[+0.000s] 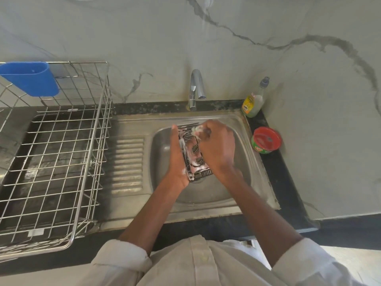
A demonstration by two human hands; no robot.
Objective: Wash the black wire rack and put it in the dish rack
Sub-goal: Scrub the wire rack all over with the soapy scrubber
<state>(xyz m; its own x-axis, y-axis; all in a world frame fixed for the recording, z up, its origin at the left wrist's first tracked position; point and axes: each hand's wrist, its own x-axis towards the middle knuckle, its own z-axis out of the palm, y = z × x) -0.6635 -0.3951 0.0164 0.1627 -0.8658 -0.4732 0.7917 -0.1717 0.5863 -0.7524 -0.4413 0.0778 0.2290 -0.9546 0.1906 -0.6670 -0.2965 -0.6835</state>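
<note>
While the black wire rack was held over the round steel basin of the sink, white foam covered most of its thin dark bars, and only short rows of parallel wires showed clean. The left hand gripped its left long edge, with the fingers curled behind the frame and the thumb lying along the side. The right hand had its fingers pressed together around a soapy white scrubber, which touched the far end of the rack. To the left, on the dark stone worktop, stood the dish rack, a shiny metal grid with a blue plastic cup hooked on its far rim. A curved chrome tap rose behind the basin.
</note>
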